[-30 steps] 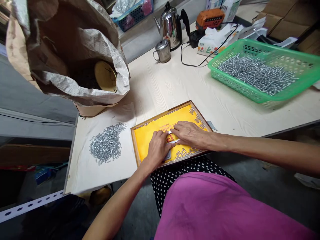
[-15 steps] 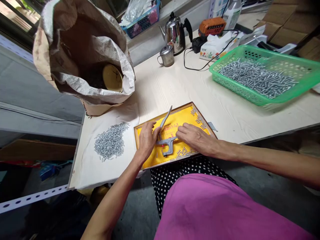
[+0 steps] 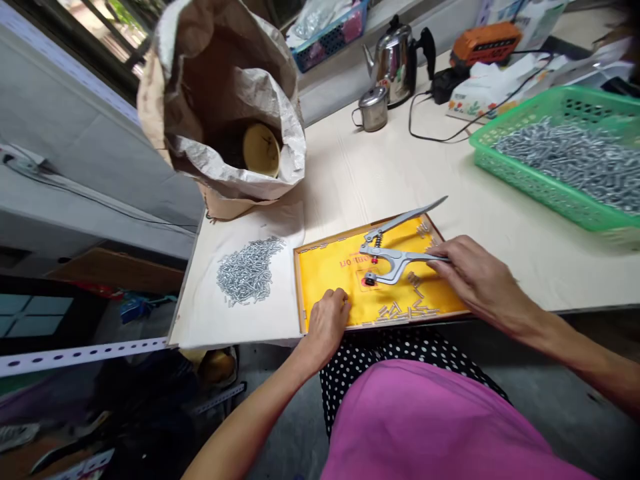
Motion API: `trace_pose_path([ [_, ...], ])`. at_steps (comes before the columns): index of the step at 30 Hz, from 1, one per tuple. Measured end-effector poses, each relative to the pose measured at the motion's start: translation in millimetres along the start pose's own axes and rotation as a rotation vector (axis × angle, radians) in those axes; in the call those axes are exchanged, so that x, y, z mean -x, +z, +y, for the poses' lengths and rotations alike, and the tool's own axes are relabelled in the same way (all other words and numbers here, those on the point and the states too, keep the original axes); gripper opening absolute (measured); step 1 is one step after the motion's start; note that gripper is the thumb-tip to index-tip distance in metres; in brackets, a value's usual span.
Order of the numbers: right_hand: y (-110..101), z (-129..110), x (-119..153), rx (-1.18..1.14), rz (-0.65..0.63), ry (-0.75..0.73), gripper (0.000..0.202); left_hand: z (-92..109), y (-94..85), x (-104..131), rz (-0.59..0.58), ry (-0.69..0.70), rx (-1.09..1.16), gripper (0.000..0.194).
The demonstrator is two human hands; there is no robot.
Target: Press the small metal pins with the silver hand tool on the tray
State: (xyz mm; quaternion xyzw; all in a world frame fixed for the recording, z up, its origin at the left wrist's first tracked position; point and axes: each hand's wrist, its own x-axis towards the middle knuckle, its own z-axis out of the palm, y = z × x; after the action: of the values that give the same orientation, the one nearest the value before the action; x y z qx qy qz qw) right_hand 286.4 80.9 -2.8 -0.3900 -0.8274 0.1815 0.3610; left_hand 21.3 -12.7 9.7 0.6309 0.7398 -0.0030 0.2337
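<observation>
Pliers (image 3: 395,257), grey metal, one: held over the tray (image 3: 299,288), head to the left, handles spread apart; the upper handle is slanted up past the tray's far rim. Right hand (image 3: 475,277): the end of the lower handle is gripped between thumb and fingers, above the tray's right end; its back is turned upward, and the forearm is brought in from the lower right. Left hand (image 3: 327,321): placed over the tray's near left part, fingers curled inward, forearm slanted up from below; whether anything is held in it cannot be told. Tray, shallow, yellow-lined: set at the near edge of the table (image 3: 350,167); pins (image 3: 419,311) are strewn mostly along its near side. Pile (image 3: 247,273) of small metal pieces: laid on white cloth (image 3: 197,320), left of the tray. Sack (image 3: 200,87): stood behind the pile. Basket (image 3: 525,189), green: loaded with metal pieces, set at right.
</observation>
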Motion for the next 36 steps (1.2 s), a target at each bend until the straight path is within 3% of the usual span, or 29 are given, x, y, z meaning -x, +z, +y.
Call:
trace_pose_path([
  [3, -5.6, -2.1, -1.1, 0.038, 0.053, -0.028, 0.010, 4.5, 0.4, -4.1, 0.012, 0.006, 0.107, 0.012],
  [8, -12.9, -7.1, -11.4, 0.094, 0.147, -0.109, 0.017, 37.6, 5.2, -26.1, -0.042, 0.071, 0.634, 0.023],
  [10, -12.8, -9.1, -15.5, 0.096, 0.161, -0.128, 0.019, 36.2, 0.2, -34.0, 0.014, 0.123, 0.643, 0.021],
  [12, -9.0, -8.8, -17.6, 0.073, 0.149, -0.122, 0.019, 14.4, -11.2, -39.1, 0.191, 0.122, 0.500, 0.012],
  [15, 5.3, -3.2, -16.5, -0.015, 0.086, -0.107, 0.017, -46.0, -35.4, -45.9, 0.492, -0.048, 0.245, 0.016],
  [18, 27.5, 4.3, -12.4, -0.112, -0.005, -0.116, 0.018, -104.6, -56.9, -58.7, 0.614, -0.184, 0.052, 0.019],
  [20, 43.7, 7.7, -8.8, -0.142, -0.059, -0.129, 0.020, -128.6, -65.4, -71.7, 0.601, -0.191, -0.059, 0.023],
  [22, 57.9, 9.6, -4.7, -0.147, -0.114, -0.141, 0.022, -139.9, -69.8, -87.0, 0.543, -0.146, -0.171, 0.030],
  [28, 76.4, 12.5, 3.4, -0.078, -0.224, -0.150, 0.024, -137.8, -76.9, -124.5, 0.298, -0.022, -0.471, 0.033],
  [36, 78.0, 12.8, 1.5, -0.027, -0.250, -0.160, 0.024, -143.4, -91.9, -142.8, 0.192, 0.076, -0.514, 0.025],
])
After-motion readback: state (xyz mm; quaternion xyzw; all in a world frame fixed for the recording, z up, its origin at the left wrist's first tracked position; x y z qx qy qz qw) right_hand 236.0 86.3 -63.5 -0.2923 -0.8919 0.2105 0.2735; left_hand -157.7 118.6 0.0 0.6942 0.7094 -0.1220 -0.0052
